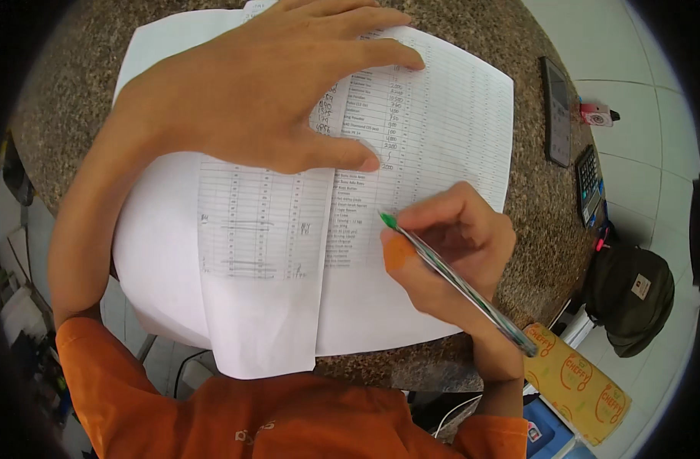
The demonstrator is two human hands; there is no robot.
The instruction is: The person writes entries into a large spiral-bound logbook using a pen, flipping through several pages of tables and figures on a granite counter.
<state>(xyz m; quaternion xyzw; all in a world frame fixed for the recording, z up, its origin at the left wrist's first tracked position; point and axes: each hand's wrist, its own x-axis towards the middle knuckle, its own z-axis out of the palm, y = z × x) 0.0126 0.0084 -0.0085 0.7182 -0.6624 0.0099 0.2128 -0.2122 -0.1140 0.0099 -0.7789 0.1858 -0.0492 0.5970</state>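
Note:
My left hand [266, 84] lies spread over the upper part of the printed sheets, its thumb and fingers apart. Under it a narrower sheet with table rows [262, 199] overlaps a wider printed list [457, 115] with handwritten figures in one column. In my right hand [457, 252] a clear pen with a green tip [461, 283] is pinched between thumb and fingers. The pen's point is over the list's middle column, below the handwritten figures; whether it touches the paper I cannot tell. The sheets hang slightly over the near table edge.
The speckled brown round table [487, 38] carries a dark phone [556, 111] and a calculator [589, 183] near its right edge. A small pink-and-white item [597, 115] is beside the phone. Off the right side are a dark green bag [633, 298] and a yellow printed package [583, 382].

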